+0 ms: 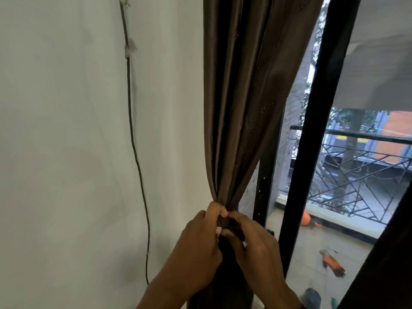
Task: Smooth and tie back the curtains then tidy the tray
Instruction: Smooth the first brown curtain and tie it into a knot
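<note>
Left hand (pixel 198 239) and right hand (pixel 256 241) both pinch gathered waist of shiny brown satin curtain (pixel 240 97), fingers curled round dark bunch between them. Curtain's long axis vertical: folds fan upward from grip, tail hangs below. Hands equally near; band or knot, cannot tell.

Orange gloves (pixel 333 263) on balcony floor (pixel 308 246)

Curtain (pixel 243 103): brown cloth, satin sheen; wall (pixel 66 130): matt white; door frame (pixel 312 130): glossy black.
</note>
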